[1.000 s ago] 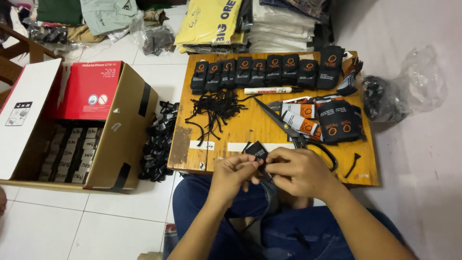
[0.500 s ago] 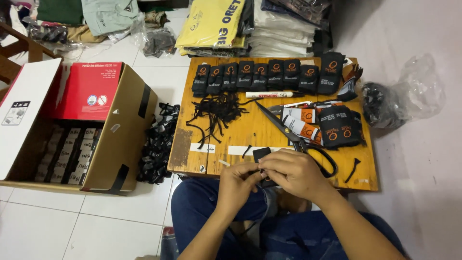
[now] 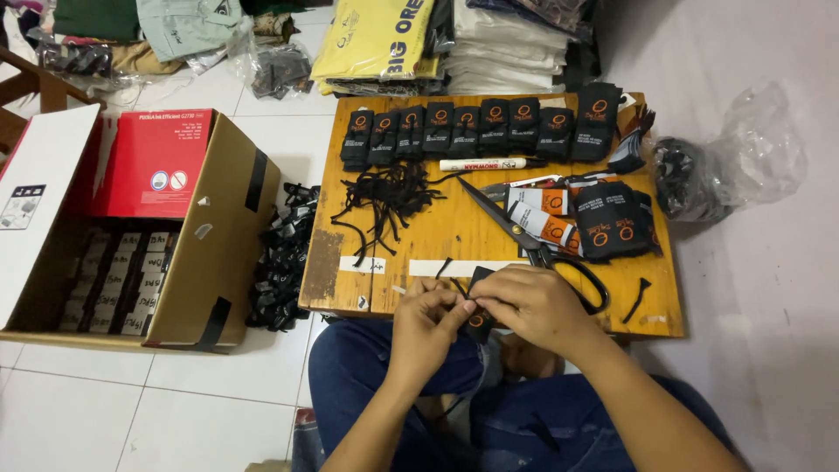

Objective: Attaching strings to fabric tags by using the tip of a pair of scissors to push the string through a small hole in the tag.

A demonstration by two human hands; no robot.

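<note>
Over wooden board (image 3: 437, 236), black tag (image 3: 478, 320) between both hands' grip.

I count eight black packets (image 3: 476, 129) in the back row, one marker (image 3: 483, 163), one pair of scissors (image 3: 533, 247), one cardboard box (image 3: 223, 236) beside my board.

My left hand (image 3: 426, 322) and right hand (image 3: 535, 303) pinch a black tag (image 3: 477, 308) between them; scissors (image 3: 533, 247) just beyond my right hand, black strings (image 3: 387, 197) farther ahead.
</note>
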